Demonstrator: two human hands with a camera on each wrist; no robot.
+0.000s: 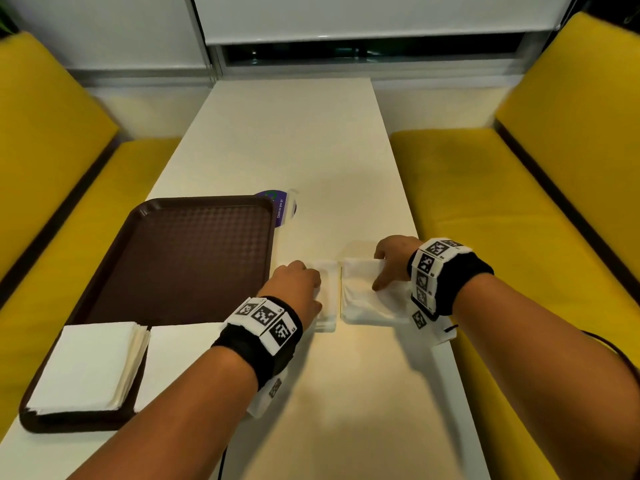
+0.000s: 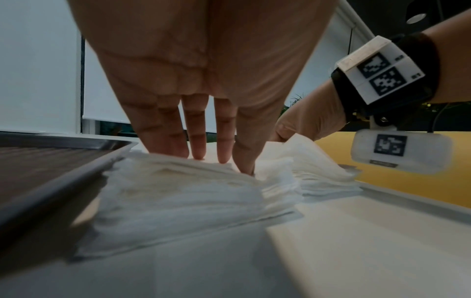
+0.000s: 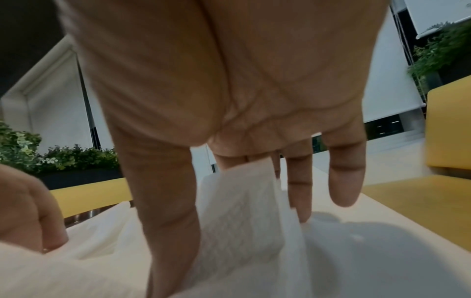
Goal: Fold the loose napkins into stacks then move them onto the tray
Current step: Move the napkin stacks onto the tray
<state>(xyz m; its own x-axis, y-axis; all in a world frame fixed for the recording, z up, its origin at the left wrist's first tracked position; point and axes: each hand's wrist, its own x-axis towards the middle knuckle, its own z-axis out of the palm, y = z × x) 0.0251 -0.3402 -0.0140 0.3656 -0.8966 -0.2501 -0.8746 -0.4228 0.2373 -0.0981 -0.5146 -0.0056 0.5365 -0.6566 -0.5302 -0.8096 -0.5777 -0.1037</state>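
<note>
Pressed flat under the left hand (image 1: 298, 285), straight fingers (image 2: 196, 139) together, loose napkins (image 1: 329, 296) lie on the table (image 1: 294, 133) just right of the tray (image 1: 194, 258) — the right hand (image 1: 391, 261) pinches the neighbouring napkin (image 3: 244, 211). Folded stacks (image 1: 90, 365) sit in the tray's near corner.

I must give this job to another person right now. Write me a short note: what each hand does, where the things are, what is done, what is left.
Left hand: fingers straight, pressing flat on the folded pile on the table.
Right hand: pinches a loose napkin beside that pile, edge lifted.
Tray: on the table's left side; two finished stacks lie at its near end.
Done: two stacks on the tray.
Left: fold the lifted napkin, finish the pile, move it onto the tray.
</note>
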